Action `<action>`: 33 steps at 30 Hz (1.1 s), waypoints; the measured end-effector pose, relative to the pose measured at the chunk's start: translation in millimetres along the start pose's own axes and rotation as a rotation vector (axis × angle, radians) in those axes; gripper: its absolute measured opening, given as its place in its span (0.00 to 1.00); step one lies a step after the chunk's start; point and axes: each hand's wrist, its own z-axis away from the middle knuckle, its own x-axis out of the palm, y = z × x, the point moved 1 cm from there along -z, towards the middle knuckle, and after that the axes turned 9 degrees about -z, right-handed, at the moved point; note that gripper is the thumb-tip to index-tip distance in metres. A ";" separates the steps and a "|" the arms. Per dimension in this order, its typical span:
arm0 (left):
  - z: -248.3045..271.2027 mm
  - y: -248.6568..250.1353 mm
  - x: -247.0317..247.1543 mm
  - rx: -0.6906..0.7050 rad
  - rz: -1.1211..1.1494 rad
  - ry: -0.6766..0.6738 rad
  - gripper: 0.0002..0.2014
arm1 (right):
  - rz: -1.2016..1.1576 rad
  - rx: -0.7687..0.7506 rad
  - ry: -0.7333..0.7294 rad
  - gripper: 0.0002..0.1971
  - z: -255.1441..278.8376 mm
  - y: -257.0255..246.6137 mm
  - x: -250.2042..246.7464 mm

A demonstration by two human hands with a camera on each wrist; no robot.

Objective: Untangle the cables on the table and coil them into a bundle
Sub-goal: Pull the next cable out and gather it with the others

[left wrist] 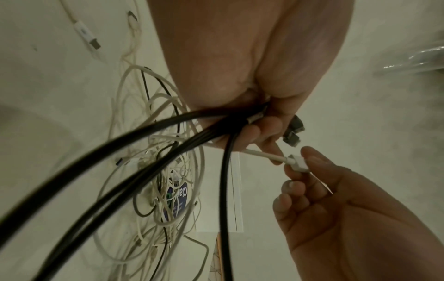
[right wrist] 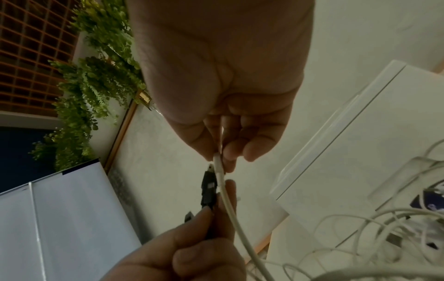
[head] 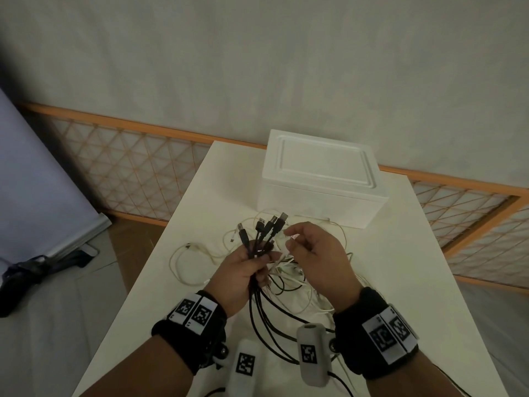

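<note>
Left hand (head: 243, 270) closed round a bunch of black cables (head: 262, 242), plug ends fanned upward toward the far side, tails hanging down over the near bench (head: 400, 253) edge. Right hand (head: 312, 250) pinching the plug end of a white cable (left wrist: 271, 156) between thumb and fingertips, just right of the black bunch; the left wrist view shows the white connector (left wrist: 298, 161) in that pinch, the cord running back to the left hand's fingers.

Remaining white cables (head: 194, 253) lie in a loose tangle on the bench under and to the left of both hands, loops crossing each other. White lidded box (head: 323, 179) stands at the far end, just behind the tangle.

Handling, as judged: cables light, limp, springy; thin white cords likely to snag and kink if yanked. Black ones thicker, a little stiffer, will hold a coil better. Best grip is at the rigid plug, feeding the cord out of the knot end first, not pulling mid-length.
</note>
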 end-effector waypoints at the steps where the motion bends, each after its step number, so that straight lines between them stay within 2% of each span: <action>1: 0.9 0.6 0.3 0.019 -0.010 -0.001 0.10 | 0.029 0.001 -0.020 0.06 -1.0 -0.5 -0.2; 5: 1.4 -2.7 1.2 0.129 -0.124 -0.005 0.01 | 0.197 -0.042 -0.133 0.05 -2.1 -1.9 6.3; 10: 4.9 -0.3 4.6 0.200 -0.296 0.045 0.09 | 0.311 -0.074 -0.140 0.05 -1.5 -3.9 12.5; 13: 7.1 -0.7 5.4 0.210 -0.370 0.036 0.07 | 0.297 -0.076 -0.099 0.05 -0.2 -5.2 10.7; 17: 6.6 -4.4 -0.8 0.160 -0.240 0.054 0.03 | 0.179 -0.113 -0.063 0.04 4.5 -9.7 7.4; 20: 9.0 -4.4 -0.7 0.135 -0.151 0.027 0.09 | 0.129 -0.149 -0.065 0.05 8.3 -10.5 7.4; 23: 10.9 -1.6 2.0 0.158 -0.117 0.001 0.09 | 0.036 -0.184 -0.016 0.04 10.9 -15.3 7.4; 27: 9.8 -1.3 -1.1 0.207 -0.279 -0.017 0.12 | 0.013 -0.237 0.026 0.05 11.2 -24.6 7.0; 31: 6.7 1.4 -0.4 0.184 -0.573 0.016 0.03 | -0.039 -0.291 0.058 0.08 16.4 -33.7 7.3; 33: 5.8 -0.6 -2.2 0.142 -0.630 0.038 0.12 | -0.092 -0.299 0.086 0.10 16.4 -39.7 5.1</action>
